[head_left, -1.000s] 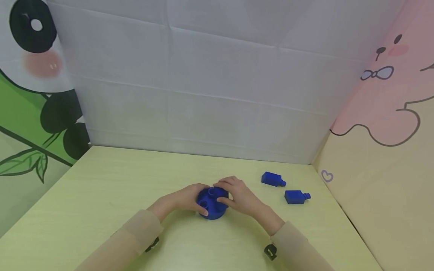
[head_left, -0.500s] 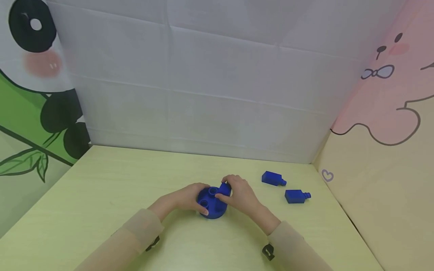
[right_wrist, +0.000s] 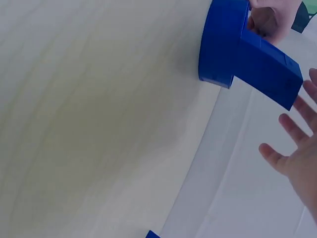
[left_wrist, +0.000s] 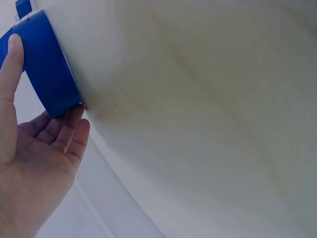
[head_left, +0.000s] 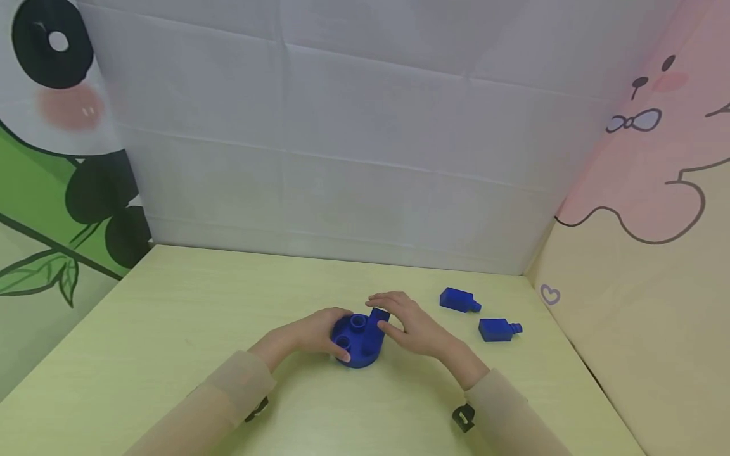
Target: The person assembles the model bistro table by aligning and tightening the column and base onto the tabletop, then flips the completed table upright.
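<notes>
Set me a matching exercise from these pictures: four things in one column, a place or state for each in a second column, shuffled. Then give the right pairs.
1. Left grip
2. Right grip
3. Blue block nearest the right grip
4. Loose blue piece nearer the person

A. Rising from the top of the round blue base
B. Fingers spread beside a block
C. Lying on the table, neck pointing right
D. Holding the round blue base by its side

Pairs: 1-D, 2-B, 3-A, 4-C
</notes>
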`<state>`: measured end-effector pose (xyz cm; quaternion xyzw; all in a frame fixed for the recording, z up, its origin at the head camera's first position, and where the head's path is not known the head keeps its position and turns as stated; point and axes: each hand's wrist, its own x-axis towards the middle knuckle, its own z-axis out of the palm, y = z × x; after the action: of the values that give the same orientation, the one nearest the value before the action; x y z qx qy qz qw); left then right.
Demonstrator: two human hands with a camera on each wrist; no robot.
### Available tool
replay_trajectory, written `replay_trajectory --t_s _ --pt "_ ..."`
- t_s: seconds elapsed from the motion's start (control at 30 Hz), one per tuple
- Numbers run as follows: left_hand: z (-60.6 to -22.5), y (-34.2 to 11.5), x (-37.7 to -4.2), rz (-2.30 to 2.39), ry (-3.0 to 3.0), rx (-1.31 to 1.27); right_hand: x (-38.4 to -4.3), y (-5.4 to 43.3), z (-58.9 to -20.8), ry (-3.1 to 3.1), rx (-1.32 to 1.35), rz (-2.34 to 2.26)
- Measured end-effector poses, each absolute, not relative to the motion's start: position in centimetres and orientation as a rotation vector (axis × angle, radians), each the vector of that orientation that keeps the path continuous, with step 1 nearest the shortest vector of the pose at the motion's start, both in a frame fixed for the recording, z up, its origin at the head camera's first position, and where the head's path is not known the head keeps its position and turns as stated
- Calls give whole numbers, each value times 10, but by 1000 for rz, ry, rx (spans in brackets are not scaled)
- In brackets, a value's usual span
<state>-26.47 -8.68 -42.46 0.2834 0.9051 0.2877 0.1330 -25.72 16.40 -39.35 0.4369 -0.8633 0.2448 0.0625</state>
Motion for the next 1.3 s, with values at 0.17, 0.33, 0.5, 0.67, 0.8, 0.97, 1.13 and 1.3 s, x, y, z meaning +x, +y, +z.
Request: replay_trajectory --t_s 0.17,0.33,0.5,0.67,0.8,0.97,1.13,1.3 --pt "-424 -86 -265 829 2623 805 -260 170 -390 -2579 1485 646" --pt "-423 -85 -264 838 2615 804 -260 172 -388 -2590 1524 581" --pt "-423 -85 -264 859 2605 813 -260 172 -387 -2577 1535 583" --pt "-426 -86 -265 857 2610 830 -258 174 -389 -2621 1480 615" --pt "-427 -86 -266 853 2616 837 -254 174 -392 -2675 1371 631" --pt "-427 -86 -265 850 2620 837 -249 172 -398 -2714 1197 653" --pt "-429 -87 -266 850 2628 849 -243 167 -399 -2725 1066 709" --pt "-429 -88 -266 849 2633 853 -238 161 -399 -2689 994 711"
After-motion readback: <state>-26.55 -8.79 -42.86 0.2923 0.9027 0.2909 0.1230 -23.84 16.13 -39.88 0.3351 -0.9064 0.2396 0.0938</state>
